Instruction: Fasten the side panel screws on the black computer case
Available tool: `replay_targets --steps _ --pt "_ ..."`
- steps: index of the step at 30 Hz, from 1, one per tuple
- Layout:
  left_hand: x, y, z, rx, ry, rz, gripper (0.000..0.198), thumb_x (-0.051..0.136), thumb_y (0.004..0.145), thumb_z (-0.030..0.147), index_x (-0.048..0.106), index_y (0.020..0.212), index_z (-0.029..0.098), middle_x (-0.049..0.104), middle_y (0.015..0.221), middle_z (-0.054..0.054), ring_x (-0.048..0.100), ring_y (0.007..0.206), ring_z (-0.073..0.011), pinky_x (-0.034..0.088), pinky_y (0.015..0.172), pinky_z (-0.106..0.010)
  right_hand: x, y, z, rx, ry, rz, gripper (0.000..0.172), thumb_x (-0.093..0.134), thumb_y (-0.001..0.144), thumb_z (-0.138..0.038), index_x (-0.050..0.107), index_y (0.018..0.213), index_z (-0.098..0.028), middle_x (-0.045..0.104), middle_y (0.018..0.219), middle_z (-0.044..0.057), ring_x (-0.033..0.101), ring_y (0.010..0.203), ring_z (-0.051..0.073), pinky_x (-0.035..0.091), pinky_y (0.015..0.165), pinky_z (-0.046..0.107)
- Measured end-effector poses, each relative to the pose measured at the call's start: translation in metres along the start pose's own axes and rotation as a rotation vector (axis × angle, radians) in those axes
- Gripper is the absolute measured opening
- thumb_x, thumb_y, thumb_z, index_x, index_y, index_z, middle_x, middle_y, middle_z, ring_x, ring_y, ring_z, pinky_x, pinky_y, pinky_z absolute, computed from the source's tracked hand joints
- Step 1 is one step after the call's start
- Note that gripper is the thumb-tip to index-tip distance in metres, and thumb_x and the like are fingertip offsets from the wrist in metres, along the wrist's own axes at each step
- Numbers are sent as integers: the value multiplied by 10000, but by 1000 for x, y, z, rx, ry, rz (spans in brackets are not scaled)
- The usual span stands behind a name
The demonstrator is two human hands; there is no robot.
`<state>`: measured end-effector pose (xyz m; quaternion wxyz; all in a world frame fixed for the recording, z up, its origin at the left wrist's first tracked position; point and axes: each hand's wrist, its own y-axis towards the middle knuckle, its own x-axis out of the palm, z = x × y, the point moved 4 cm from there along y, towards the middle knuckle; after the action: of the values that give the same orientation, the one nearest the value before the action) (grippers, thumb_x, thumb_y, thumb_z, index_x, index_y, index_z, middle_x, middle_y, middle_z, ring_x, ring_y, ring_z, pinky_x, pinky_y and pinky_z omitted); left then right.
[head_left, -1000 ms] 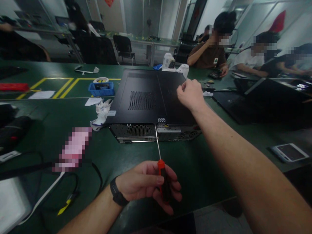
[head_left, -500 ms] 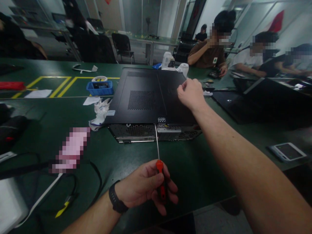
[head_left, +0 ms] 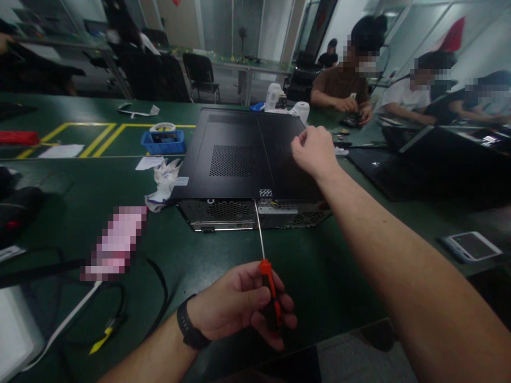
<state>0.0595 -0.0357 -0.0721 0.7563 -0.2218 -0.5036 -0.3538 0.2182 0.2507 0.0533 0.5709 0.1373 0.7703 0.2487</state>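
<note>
A black computer case (head_left: 279, 154) lies on its side on the green table, its rear panel towards me. My left hand (head_left: 239, 303), with a dark watch at the wrist, is closed round the red and black handle of a screwdriver (head_left: 270, 290). The long metal shaft points away from me, and its tip meets the rear panel just under the top edge, near the middle. On the right part of the case's upper face rests my right hand (head_left: 315, 151), fingers curled in. Whatever those fingers may hold is hidden.
Left of the case are white gloves (head_left: 165, 183) and a blue bin (head_left: 163, 142) with a tape roll on it. A pink blurred object (head_left: 120, 239) and cables lie nearer. To the right are a phone-like device (head_left: 473, 246) and dark panels (head_left: 383, 170). Several people sit beyond.
The screwdriver's handle has turned and swung slightly right, with my left fingers shifting round it. My right hand has barely moved. Across the table, a person in brown has lowered a raised hand.
</note>
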Motion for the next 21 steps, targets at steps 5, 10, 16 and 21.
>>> replay_targets --steps 5,10,16,21 --pt "-5 3 -4 32 4 -18 176 748 930 238 656 1071 186 796 1026 -71 801 942 -216 682 711 -329 0 -1 1 -3 18 6 167 493 930 -262 622 914 -156 617 1039 187 579 1091 347 458 988 534" --pt "-4 2 -4 40 -5 -37 181 703 965 264 650 1126 200 800 1057 -91 800 958 -230 678 681 -314 1 0 2 -2 24 4 168 495 932 -270 619 907 -161 610 1028 184 575 1095 350 457 998 543" --pt "5 -2 3 -18 -34 1 307 707 931 173 694 1230 108 778 1120 -139 775 1055 -278 687 796 -381 0 0 1 5 10 -7 151 500 932 -256 617 911 -163 613 1033 180 570 1096 341 454 1011 528" --pt "6 -2 2 -8 -21 12 227 741 921 187 720 1143 146 783 1061 -97 785 1011 -243 687 764 -354 0 -1 1 3 11 -2 147 501 932 -253 615 910 -163 607 1023 173 552 1087 331 444 1006 529"
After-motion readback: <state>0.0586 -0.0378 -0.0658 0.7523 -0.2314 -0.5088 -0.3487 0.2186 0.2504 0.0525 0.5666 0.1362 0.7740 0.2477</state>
